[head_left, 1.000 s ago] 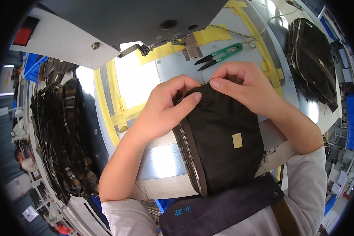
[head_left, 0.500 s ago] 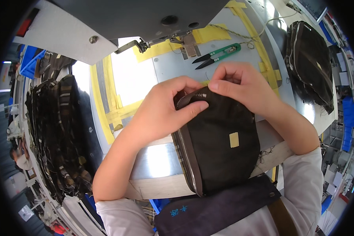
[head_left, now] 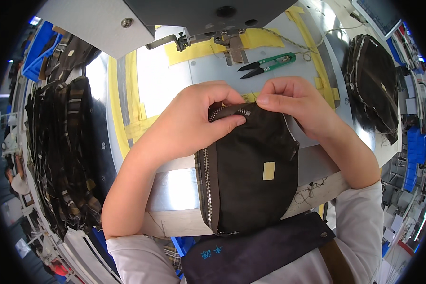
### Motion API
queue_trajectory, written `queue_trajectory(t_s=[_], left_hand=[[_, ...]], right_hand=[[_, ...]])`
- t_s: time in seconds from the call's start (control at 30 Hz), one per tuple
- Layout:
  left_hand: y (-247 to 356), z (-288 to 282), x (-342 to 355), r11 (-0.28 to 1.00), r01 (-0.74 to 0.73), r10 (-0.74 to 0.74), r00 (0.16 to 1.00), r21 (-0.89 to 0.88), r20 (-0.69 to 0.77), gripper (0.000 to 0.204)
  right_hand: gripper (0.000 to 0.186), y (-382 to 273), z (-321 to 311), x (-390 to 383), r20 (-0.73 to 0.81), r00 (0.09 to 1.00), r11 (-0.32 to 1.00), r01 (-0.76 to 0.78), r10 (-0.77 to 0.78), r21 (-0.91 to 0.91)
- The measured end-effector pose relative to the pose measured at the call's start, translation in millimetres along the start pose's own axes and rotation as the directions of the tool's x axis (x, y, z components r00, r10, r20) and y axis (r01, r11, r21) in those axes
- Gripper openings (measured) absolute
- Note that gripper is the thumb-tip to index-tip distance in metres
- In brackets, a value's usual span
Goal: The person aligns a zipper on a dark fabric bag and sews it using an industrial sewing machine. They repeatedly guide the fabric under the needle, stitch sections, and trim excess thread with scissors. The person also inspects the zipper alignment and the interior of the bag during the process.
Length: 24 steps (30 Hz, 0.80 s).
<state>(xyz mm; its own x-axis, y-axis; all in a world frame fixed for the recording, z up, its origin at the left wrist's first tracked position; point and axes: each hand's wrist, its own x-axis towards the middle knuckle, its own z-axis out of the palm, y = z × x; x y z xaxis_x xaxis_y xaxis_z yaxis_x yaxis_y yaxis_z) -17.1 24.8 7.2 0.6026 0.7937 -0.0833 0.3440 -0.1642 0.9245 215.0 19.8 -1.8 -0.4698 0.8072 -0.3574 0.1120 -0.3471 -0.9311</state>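
Note:
A dark brown fabric pouch piece [head_left: 251,165] with a metal zipper [head_left: 207,189] down its left side hangs over the near edge of the work surface. A small pale yellow patch [head_left: 269,171] sits on its front. My left hand [head_left: 201,120] grips the pouch's top left corner, thumb on the front beside the curled zipper end [head_left: 244,112]. At the top edge, my right hand [head_left: 291,99] pinches the fabric between thumb and fingertips, near a loose thread. Just beyond lie green-handled thread snips [head_left: 267,65], touched by neither hand.
A sewing machine head [head_left: 213,14] overhangs the far side. Yellow tape [head_left: 132,94] borders the metal work plate. Dark plaid pieces [head_left: 64,156] are piled at left; another zippered pouch [head_left: 373,85] lies at right. Cords run at the upper right, below a screen [head_left: 378,16].
The pouch has shifted slightly left in view, and more of its right edge shows. Both hands keep their hold near its top; my right hand has moved slightly along the edge.

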Motion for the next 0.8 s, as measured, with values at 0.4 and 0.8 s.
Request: queue_trajectory(t_s=[0.4, 0.8], left_hand=[[-2.0, 0.6, 0.4, 0.999, -0.042, 0.041, 0.999, 0.032, 0.006, 0.019], [4.2, 2.7, 2.8, 0.991, 0.108, -0.104, 0.993, -0.076, 0.058, 0.013]], right_hand=[[0.017, -1.7, -1.0, -0.2, 0.008, 0.999, 0.999, -0.031, 0.031, -0.01], [0.02, -1.8, 1.1, -0.1, -0.044, 0.999, 1.0, 0.009, -0.008, 0.013]])
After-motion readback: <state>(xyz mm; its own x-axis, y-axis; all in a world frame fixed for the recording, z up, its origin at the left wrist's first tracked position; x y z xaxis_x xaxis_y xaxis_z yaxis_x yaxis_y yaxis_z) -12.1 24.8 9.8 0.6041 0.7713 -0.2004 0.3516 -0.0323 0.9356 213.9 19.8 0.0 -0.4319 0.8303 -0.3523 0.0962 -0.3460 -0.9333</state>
